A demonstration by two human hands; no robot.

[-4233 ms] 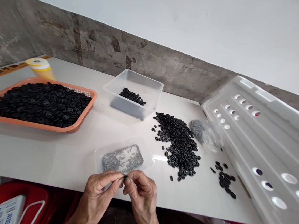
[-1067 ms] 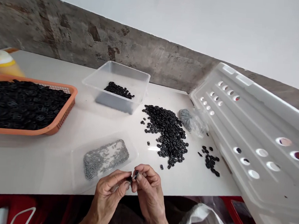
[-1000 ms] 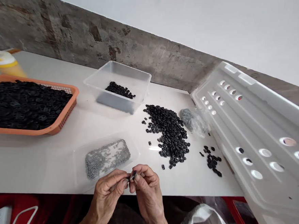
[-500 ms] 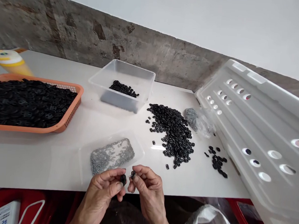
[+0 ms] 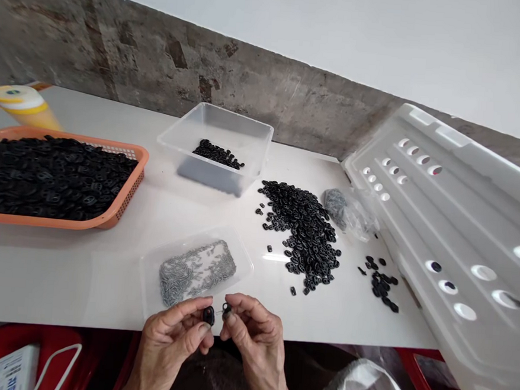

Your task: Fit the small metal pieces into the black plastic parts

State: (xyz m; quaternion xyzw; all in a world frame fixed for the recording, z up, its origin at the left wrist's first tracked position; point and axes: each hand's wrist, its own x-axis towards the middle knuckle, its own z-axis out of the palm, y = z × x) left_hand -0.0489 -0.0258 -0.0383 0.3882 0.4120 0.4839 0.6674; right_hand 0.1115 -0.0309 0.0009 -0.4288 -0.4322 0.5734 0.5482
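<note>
My left hand (image 5: pixel 174 337) pinches a round black plastic piece (image 5: pixel 208 315) between thumb and fingertips. Facing it, my right hand (image 5: pixel 256 337) grips a smaller black plastic piece (image 5: pixel 226 309), from which a thin metal pin or wire (image 5: pixel 218 313) points toward the round piece. A small gap separates the two black pieces. Just beyond my hands, a shallow clear tray (image 5: pixel 242 264) holds many small silvery metal parts (image 5: pixel 176 279). Farther right lies a heap of small black two-holed pieces (image 5: pixel 304 228) on the white table (image 5: pixel 111 285).
An orange basket (image 5: pixel 128 200) full of black pieces stands at left, a yellow-and-white cylinder (image 5: pixel 25 107) behind it. A clear bin (image 5: pixel 256 159) holds some black pieces. At right are a plastic bag of metal parts (image 5: pixel 337 206), scattered black pieces (image 5: pixel 382 284) and a leaning white panel with holes (image 5: pixel 458 226).
Both hands have shifted slightly left in view. The round piece in my left hand has turned more toward the camera, and the smaller piece in my right hand has tilted upright.
</note>
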